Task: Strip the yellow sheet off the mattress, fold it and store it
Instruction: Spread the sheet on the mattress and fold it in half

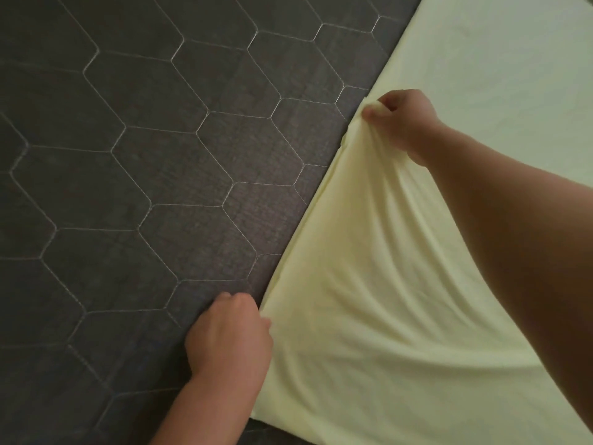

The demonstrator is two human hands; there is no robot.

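The pale yellow sheet (pixel 378 309) covers the right side of the view, its edge running diagonally across the dark grey mattress (pixel 134 162) with white hexagon stitching. My right hand (pixel 402 122) pinches the sheet's edge further up and lifts it, so the cloth hangs in stretched folds. My left hand (pixel 229 335) grips the same edge lower down, close to me, its knuckles on the mattress. More of the sheet lies flat at the upper right.
Bare mattress fills the whole left and centre of the view. No other objects, furniture or floor are in view.
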